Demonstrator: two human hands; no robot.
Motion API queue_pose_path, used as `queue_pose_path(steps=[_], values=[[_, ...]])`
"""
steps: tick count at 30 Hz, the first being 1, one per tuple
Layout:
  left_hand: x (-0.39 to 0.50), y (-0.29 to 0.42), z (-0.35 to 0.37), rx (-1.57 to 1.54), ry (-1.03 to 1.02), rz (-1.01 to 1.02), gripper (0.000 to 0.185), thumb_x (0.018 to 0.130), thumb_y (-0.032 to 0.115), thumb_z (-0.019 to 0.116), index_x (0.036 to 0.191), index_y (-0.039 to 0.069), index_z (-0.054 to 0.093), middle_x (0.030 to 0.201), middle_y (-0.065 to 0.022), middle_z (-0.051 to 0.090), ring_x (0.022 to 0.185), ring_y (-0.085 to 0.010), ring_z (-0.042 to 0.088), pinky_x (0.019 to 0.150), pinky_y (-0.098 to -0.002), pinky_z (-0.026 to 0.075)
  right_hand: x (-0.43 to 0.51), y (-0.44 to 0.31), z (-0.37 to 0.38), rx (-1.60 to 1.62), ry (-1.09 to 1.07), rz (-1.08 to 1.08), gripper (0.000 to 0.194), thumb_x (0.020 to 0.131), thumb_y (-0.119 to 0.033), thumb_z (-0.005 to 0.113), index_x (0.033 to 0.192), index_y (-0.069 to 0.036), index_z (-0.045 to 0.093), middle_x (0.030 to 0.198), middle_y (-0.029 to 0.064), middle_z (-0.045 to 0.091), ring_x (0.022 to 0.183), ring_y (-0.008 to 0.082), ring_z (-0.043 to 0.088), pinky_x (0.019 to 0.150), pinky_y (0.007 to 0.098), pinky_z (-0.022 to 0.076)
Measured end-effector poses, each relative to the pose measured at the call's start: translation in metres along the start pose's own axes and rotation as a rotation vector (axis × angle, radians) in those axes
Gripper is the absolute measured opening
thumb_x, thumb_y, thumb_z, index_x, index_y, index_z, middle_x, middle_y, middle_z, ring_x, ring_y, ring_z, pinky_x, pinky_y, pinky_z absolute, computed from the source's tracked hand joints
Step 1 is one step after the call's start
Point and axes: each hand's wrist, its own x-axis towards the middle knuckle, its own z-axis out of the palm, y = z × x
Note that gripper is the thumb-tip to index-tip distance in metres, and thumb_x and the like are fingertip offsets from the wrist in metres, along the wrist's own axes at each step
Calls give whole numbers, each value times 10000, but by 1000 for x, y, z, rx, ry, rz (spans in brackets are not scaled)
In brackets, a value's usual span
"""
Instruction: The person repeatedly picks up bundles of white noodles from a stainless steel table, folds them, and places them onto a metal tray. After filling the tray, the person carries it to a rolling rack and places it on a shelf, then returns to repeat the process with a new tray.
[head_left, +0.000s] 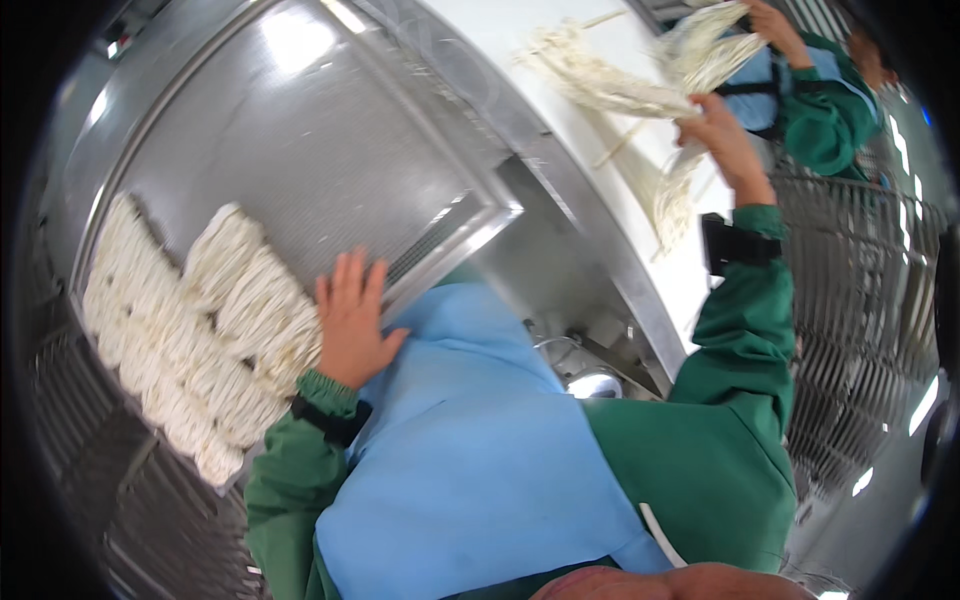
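Note:
My left hand (354, 319) lies with fingers spread on the near part of a perforated metal tray (300, 157), beside bundles of pale noodle-like strands (262, 307). These bundles lie in rows along the tray's left side. Over a white work surface (517, 45), my right hand (720, 142) grips a bunch of the same pale strands (622, 86). Part of the bunch stretches to the left of the hand, and more strands (675, 199) hang below it.
A co-worker in green sleeves (821, 135) and a blue apron stands across the white surface, a hand (780, 30) on another bunch of strands (712, 49). Metal racks (862, 300) stand at the right. A metal edge (600, 225) runs along the white surface, with metal fittings (592, 382) below.

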Motion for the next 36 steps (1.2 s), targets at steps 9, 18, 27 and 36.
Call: queue_pose_path(steps=[9,18,27,36], values=[[37,-63,-117,-241,678,165,1003,750,391,859,1568,80,370,1533,-231,452,1462,-411,388,1186,-667,225,-32,-323,279,245,-497,-481,406,1012,-253,606,1343,-18,629,1139,130,698,998,212,663,889,370,528],[-18,-266,-184,276,445,-242,466,905,284,764,1336,176,624,1207,-69,690,1066,-301,682,881,-424,562,107,-344,375,1406,-1015,41,356,1078,-212,475,1276,64,582,841,26,601,776,195,637,871,371,545],[-55,-307,-142,169,448,-337,758,842,160,724,1543,136,435,1426,-70,612,1419,-322,436,1238,-569,115,120,-401,550,-461,-607,-1459,258,959,-140,549,1041,48,706,1049,204,733,925,395,704,846,449,553],[-68,-298,-150,380,377,-196,508,804,38,677,1273,233,701,1341,89,644,1409,-236,460,1254,-613,71,117,-330,582,-359,-357,-1038,240,991,-154,555,1093,21,683,1050,173,724,925,346,684,822,443,536]])
